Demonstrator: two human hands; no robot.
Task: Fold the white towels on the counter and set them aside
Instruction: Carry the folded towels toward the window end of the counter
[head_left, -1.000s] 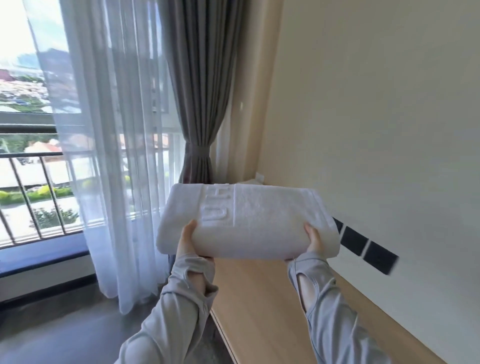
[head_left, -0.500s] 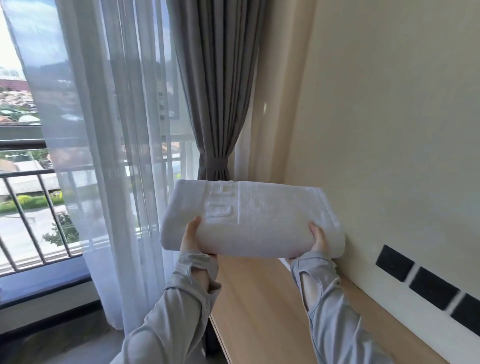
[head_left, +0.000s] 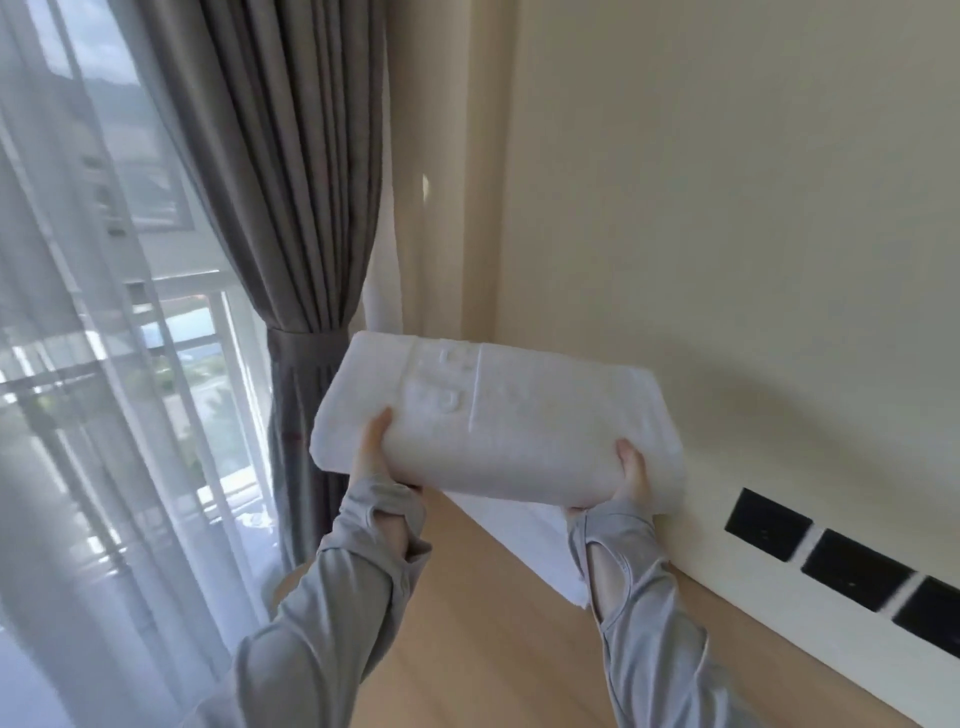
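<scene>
Wooden surface (head_left: 467, 649) by wall sits below folded white towel (head_left: 498, 426), held aloft by left hand (head_left: 371, 449) & right hand (head_left: 631, 475), thumbs clamped atop, fingers hidden underneath; uneven grip could sag folds open.

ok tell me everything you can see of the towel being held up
The towel is white, thick terry cloth, folded into an oblong bundle with a raised band and blurred lettering on top. It is held in the air over the wooden counter, tilted down to the right, its right end close to the wall. The left hand and right hand grip its near edge, thumbs on top, fingers hidden beneath. Another white cloth lies below it.
</scene>
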